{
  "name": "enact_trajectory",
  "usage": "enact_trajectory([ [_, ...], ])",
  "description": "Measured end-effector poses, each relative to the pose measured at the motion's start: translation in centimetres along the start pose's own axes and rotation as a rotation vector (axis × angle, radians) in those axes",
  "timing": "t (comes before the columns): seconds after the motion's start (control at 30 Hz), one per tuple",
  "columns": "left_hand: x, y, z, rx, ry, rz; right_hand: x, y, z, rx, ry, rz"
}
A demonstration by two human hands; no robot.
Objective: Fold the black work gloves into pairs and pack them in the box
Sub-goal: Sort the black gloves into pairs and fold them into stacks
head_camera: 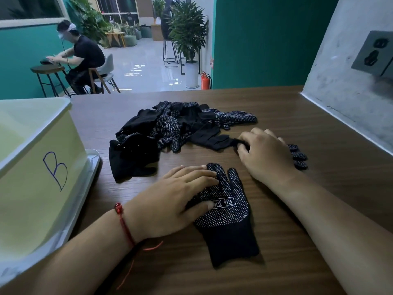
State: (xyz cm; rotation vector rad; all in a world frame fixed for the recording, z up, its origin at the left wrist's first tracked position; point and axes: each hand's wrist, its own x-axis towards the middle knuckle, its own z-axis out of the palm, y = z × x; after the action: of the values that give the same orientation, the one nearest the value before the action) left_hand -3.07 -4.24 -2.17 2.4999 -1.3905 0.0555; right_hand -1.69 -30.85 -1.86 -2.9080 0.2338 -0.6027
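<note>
Pairing step, early on. Our left hand (180,199) lies spread with fingers straight. It presses one glove (229,226) flat on the desk (308,220) at 6 o'clock, dotted side up, cuff toward us. Our right hand (265,154), at 3 o'clock, curls its fingers and pinches a second glove (214,140) at the near edge of the pile (174,126), which sits at 12 o'clock. A third glove (298,157) pokes out from under that hand. The box (32,167), marked B, stands at 9 o'clock; we cannot see into it. Next, we judge: draw the second glove clear, lay it over the first with cuffs matched, then fold. The tangled pile may drag neighbours along.
</note>
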Motion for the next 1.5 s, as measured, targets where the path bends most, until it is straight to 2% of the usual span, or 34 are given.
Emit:
enact_trajectory([
  [0.17,0.2,0.3,0.0,0.01,-0.081,0.004,-0.5,-1.2,-0.8,0.146,0.175,-0.046],
  [0.33,0.1,0.3,0.2,0.043,-0.098,-0.018,-0.5,-1.5,-1.4,0.287,0.207,-0.001],
  [0.5,0.0,0.0,-0.2,-0.055,0.045,-0.012,-0.4,-1.4,-2.2,0.666,0.277,0.003],
  [0.63,0.1,-0.4,0.3,-0.035,0.066,-0.023,-0.8,-2.2,-2.8,1.033,0.181,-0.006],
  [0.8,0.1,0.3,-0.5,-0.424,0.302,-0.112,-1.4,-3.4,-3.4,1.335,0.126,-0.029],
  [0.87,0.5,0.5,-0.5,-0.736,0.257,-0.217,-1.7,-3.8,-3.8,1.384,0.1,-0.049],
  [0.93,1.8,0.5,-0.4,-1.098,0.098,-0.333,-1.9,-4.1,-4.0,1.401,0.08,-0.096],
  [1.0,3.3,0.4,-0.6,-1.287,-0.039,-0.433,-2.1,-4.1,-3.9,1.387,0.062,-0.143],
  [1.17,4.4,1.0,-2.2,-1.605,0.025,-0.515,-2.7,-5.3,-4.1,1.362,-0.061,-0.233],
  [1.27,5.2,1.1,-2.3,-1.827,0.089,-0.484,-3.1,-5.2,-5.0,1.311,-0.125,-0.303],
  [1.37,5.3,1.4,-1.4,-2.067,0.132,-0.352,-4.9,-3.9,-5.4,1.318,-0.174,-0.365],
  [1.43,5.3,1.7,-1.0,-2.12,0.182,-0.334,-6.3,-3.1,-5.3,1.329,-0.211,-0.412],
  [1.5,5.3,2.0,-0.9,-2.142,0.21,-0.345,-6.9,-2.5,-5.1,1.236,-0.238,-0.516],
])
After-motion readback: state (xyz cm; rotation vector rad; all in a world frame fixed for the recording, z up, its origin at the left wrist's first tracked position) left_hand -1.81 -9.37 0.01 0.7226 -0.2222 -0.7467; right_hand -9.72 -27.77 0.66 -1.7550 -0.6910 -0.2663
